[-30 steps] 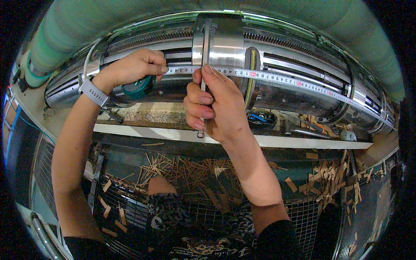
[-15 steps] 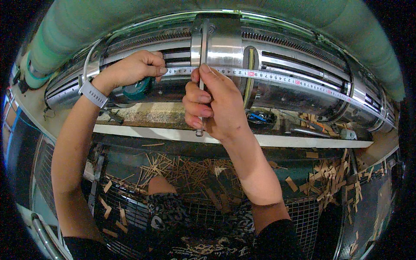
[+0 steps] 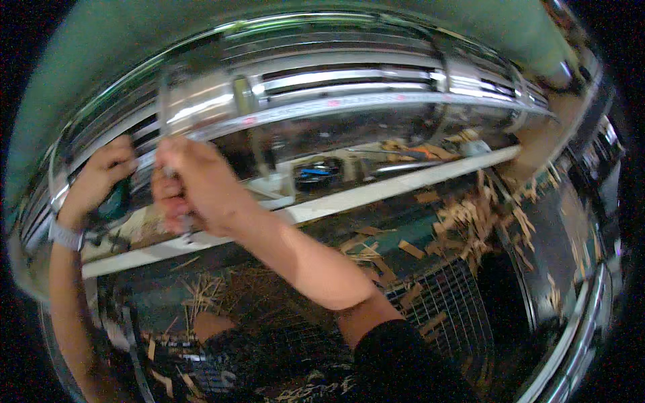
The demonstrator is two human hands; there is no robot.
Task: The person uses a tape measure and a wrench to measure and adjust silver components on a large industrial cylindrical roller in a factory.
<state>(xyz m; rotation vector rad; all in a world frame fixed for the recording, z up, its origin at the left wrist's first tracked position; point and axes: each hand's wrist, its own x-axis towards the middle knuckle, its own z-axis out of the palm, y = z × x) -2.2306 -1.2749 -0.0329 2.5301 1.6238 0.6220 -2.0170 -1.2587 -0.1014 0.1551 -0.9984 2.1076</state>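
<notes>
The picture is blurred by motion. My left hand (image 3: 101,176), with a pale wristband, is closed around a green tape measure case (image 3: 118,199) at the far left. Its tape (image 3: 349,102) runs rightwards along a shiny metal machine roller (image 3: 322,77). My right hand (image 3: 196,189) is a fist on a thin upright metal tool (image 3: 183,223), held against the tape beside a wide metal collar (image 3: 195,101) on the roller. The two hands are a short way apart.
A white ledge (image 3: 403,186) runs below the roller, with a blue-and-black object (image 3: 316,172) behind it. Wood chips and splinters (image 3: 470,215) lie over a wire grid (image 3: 443,295) below. A green duct (image 3: 80,74) arches above the machine.
The view has swung to the right and blurred, so both hands now sit at the left of the picture. Their grips on the tape measure and the tool look unchanged.
</notes>
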